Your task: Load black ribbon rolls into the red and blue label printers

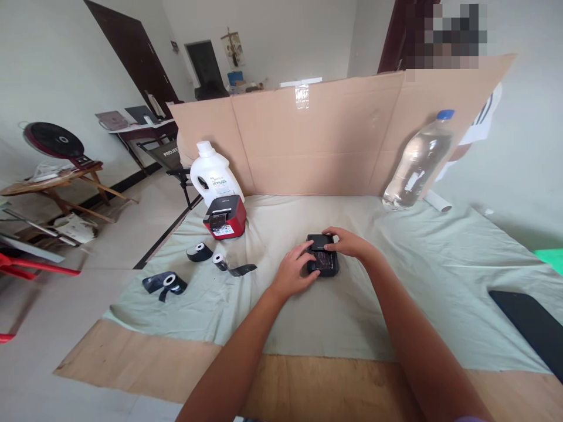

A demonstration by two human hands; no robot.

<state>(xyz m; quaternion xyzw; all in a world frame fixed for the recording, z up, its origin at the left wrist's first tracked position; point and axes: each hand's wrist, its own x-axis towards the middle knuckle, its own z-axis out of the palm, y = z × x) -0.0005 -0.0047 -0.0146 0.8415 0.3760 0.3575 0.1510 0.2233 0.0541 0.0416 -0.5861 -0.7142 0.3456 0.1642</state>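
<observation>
A small black portable printer (326, 268) lies on the green cloth in front of me, with a dark glossy strip, perhaps paper, across its middle. My left hand (295, 271) grips its left side, fingers over the upper face and thumb near the lower edge. On the upper right, my right hand (345, 241) holds the printer's black lid (321, 242), fingers at the far edge and thumb on the near side. Several loose rolls of black paper lie to the left, among them one roll (175, 283) partly unwound and another (220, 262) trailing a strip.
A red and black label printer (236, 220) stands at the left before a white jug (215, 176). A large water bottle (417, 164) leans near the cardboard screen (308, 140) at the right. A dark phone (528, 325) lies near the right edge. A person is partly visible behind the screen.
</observation>
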